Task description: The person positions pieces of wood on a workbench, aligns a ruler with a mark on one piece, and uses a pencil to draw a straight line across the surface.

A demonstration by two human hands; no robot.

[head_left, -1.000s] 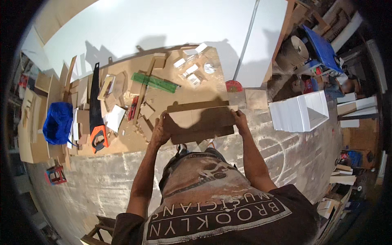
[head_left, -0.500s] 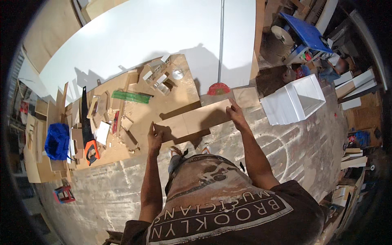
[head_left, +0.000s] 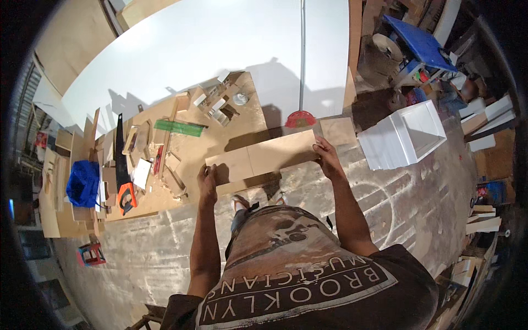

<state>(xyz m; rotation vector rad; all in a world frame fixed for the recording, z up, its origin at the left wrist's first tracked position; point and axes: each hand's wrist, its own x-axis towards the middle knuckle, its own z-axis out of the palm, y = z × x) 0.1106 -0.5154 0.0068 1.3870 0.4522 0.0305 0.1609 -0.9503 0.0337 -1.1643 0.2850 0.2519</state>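
Head view: both hands hold a long flat wooden board (head_left: 264, 158) near the picture's middle, above the concrete floor (head_left: 385, 220). The left hand (head_left: 208, 181) clamps its nine o'clock end, the right hand (head_left: 328, 157) its three o'clock end, each grip closed over an edge. The board looks stiff and fairly light; the two ends seem the sound holds. At nine o'clock lie a hand saw (head_left: 122, 165) and a blue bag (head_left: 82, 183); at two o'clock, a white box (head_left: 404, 135).

Board (head_left: 264, 159) hides fingertips of both hands; small parts on plywood sheet (head_left: 220, 104) too small to identify.
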